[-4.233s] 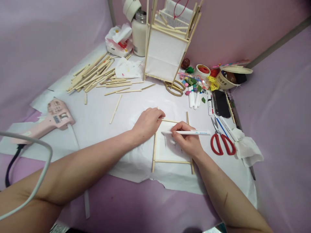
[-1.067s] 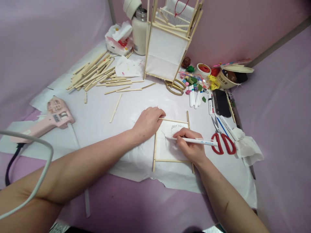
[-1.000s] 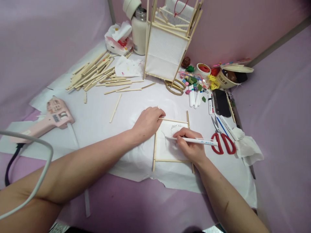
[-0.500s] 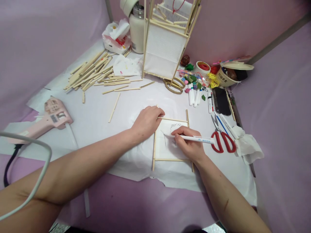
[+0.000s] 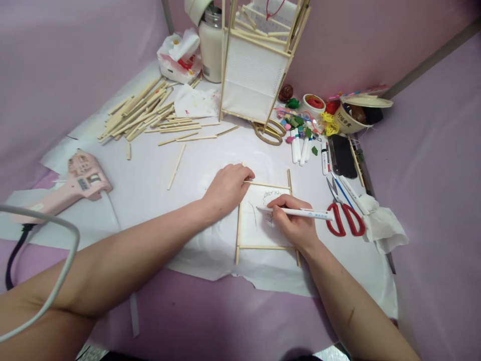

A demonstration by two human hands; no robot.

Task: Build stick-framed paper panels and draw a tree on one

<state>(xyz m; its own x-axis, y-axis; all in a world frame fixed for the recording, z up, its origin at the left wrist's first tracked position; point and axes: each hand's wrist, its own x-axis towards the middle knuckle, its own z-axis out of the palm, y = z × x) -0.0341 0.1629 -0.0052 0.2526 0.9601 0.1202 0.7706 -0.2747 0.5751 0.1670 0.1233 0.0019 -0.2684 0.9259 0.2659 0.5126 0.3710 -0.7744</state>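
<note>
My right hand [image 5: 291,223] is clenched around a white pen [image 5: 311,214], its tip on the paper panel [image 5: 255,225] of a stick frame [image 5: 265,247] lying on a white sheet [image 5: 210,260]. My left hand [image 5: 228,189] curls over the top stick [image 5: 270,186] (gripping or just resting, I cannot tell). Pressing harder could tear the paper or skew the frame. Beyond, red-handled scissors [image 5: 344,220] lie nearby.

Light: bright, soft and even across the scene
Shadows: faint, beneath the right hand [image 5: 291,224] and the red-handled scissors [image 5: 344,220]
Glare: mild sheen on the white paper sheet [image 5: 195,163]
Distortion: wide-angle stretch swells the left forearm [image 5: 128,255] toward the lower edge
Focus: sharp at centre, softer at the corners
</note>
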